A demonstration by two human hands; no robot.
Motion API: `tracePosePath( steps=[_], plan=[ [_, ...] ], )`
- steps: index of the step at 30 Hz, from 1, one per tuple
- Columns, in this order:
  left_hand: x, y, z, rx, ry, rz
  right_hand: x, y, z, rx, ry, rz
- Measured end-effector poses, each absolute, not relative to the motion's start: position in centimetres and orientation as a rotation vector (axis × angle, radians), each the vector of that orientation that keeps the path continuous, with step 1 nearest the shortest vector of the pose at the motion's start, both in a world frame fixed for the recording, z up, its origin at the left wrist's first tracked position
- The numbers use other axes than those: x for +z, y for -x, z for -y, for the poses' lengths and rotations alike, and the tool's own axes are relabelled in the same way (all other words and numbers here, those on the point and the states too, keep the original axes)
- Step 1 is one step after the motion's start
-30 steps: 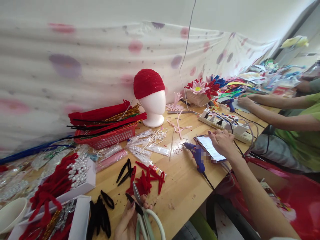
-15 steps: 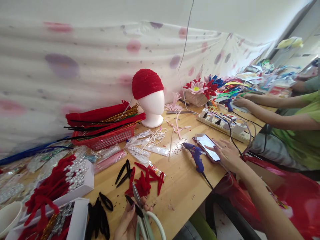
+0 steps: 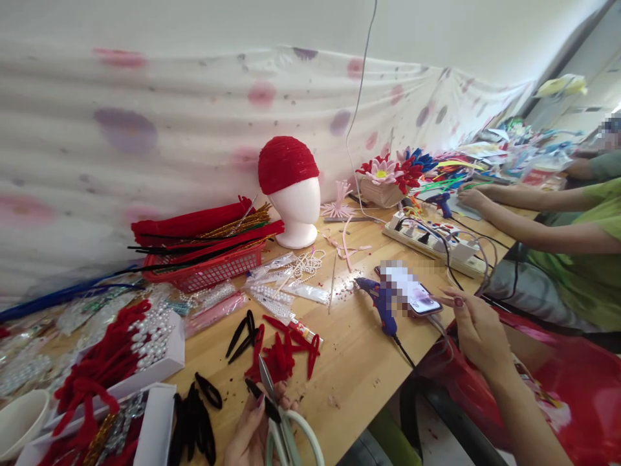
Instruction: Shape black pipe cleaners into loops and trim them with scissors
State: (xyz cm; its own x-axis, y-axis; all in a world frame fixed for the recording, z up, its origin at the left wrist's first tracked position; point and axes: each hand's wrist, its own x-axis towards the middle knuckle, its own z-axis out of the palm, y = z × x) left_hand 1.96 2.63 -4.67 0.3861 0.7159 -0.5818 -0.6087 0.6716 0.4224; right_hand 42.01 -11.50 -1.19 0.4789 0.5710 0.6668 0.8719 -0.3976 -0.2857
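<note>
My left hand (image 3: 248, 430), at the bottom of the view, is closed around a pair of scissors (image 3: 287, 435) with pale green and white handles. A black fuzzy piece (image 3: 266, 402), perhaps a hair clip, is also held there, under my thumb. Red fuzzy loops and pieces (image 3: 278, 358) lie just beyond the scissor tips. At the table's right edge, my right hand (image 3: 480, 333) hovers beside a lit phone (image 3: 421, 303), with its index finger stretched toward it and nothing visibly held. A blue glue gun (image 3: 381, 304) lies against the phone's left side.
A white foam head (image 3: 298, 217) with a red wrapped cap (image 3: 287, 163) stands behind. Left are a red basket (image 3: 218, 270) of stems and white boxes (image 3: 158, 421). Black loops (image 3: 194, 424) lie nearby. A power strip (image 3: 436, 249) sits right, near a co-worker's arms (image 3: 524, 210).
My right hand has drawn back from over the phone screen, to the right and slightly down. My left hand still holds the scissors and the black piece.
</note>
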Motion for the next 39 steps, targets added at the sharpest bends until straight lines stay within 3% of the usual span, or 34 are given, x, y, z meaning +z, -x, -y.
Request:
tracePosePath(
  steps=[8, 16, 27, 39],
  plan=[
    [-3.3, -2.5, -2.5, 0.838, -0.060, -0.788, -2.2, -40.7, 11.8, -0.805, 2.122, 1.111],
    [-2.9, -2.8, -2.5, 0.833, -0.059, -0.843, -3.4, -42.1, 9.9, -0.697, 2.182, 1.247],
    [-3.3, -2.8, -2.7, 0.840, -0.125, -0.791, 1.0, -45.0, 6.4, -0.723, 2.243, 1.409],
    [-3.9, -2.5, -2.5, 0.857, -0.168, -0.774, 0.4, -45.5, 3.7, -0.681, 2.564, 1.470]
  ],
)
